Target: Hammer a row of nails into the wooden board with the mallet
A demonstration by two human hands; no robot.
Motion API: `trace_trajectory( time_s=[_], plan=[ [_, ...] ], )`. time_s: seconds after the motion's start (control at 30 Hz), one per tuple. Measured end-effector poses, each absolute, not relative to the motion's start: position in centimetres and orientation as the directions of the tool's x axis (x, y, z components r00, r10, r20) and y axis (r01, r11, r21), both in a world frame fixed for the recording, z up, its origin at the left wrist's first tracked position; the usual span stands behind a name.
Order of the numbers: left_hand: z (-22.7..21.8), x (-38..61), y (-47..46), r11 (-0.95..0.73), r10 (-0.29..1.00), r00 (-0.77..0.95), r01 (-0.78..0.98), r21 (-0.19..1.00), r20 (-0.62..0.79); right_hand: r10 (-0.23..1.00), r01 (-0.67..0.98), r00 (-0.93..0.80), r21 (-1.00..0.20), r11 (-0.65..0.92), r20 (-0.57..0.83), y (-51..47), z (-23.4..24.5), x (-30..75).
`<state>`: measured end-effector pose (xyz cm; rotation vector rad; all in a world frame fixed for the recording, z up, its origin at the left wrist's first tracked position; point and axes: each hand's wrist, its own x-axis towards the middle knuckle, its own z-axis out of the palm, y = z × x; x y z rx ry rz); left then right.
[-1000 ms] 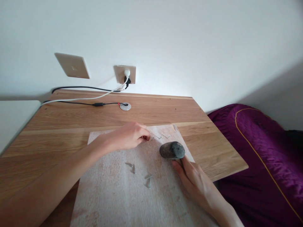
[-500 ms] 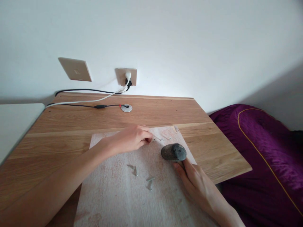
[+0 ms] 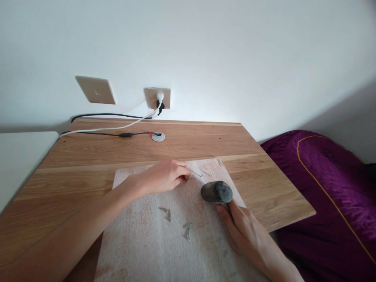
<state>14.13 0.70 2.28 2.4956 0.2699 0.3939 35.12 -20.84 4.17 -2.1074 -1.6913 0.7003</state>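
Note:
My left hand (image 3: 172,175) is low over the far part of a pale, worn board (image 3: 141,239), fingers pinched together. The small head of a nail (image 3: 192,177) shows at the fingertips; the rest is hidden. Just right of it are two more nails (image 3: 201,175) in a row with it, set in or resting on the board; I cannot tell which. My right hand (image 3: 239,221) is wrapped round the handle of a hammer (image 3: 216,192), its dark, blunt head above the board near that row. Loose nails (image 3: 169,214) lie closer to me, with others (image 3: 188,231) beside them.
The board lies on a wooden desk (image 3: 282,196) against a white wall. Cables (image 3: 111,128) run along the back to a wall socket (image 3: 157,98) and a round cable hole (image 3: 158,136). A white panel (image 3: 23,156) stands left; purple fabric (image 3: 326,199) lies beyond the right edge.
The whole view has shifted slightly, with everything a little lower in it. My left hand stays pinched by the nail, and my right hand keeps the hammer in nearly the same place.

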Motion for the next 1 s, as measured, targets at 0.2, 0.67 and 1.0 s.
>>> trace_trajectory(
  time_s=[0.2, 0.67, 1.0],
  plan=[
    [2.26, 14.08, 0.72, -0.798, 0.28, 0.937, 0.107, 0.594, 0.207, 0.971, 0.795, 0.175, -0.559, -0.235, -0.161, -21.05, 3.37, 35.43],
    [2.43, 13.94, 0.59, -0.788, 0.285, 0.939, 0.115, 0.604, 0.194, 0.973, 0.777, 0.178, -0.586, -0.232, -0.149, -21.02, 3.86, 35.29],
    [2.37, 13.77, 0.62, -0.78, 0.292, 0.936, 0.115, 0.615, 0.195, 0.971, 0.795, 0.176, -0.558, -0.237, -0.161, -21.17, 3.15, 35.53]
  ],
)
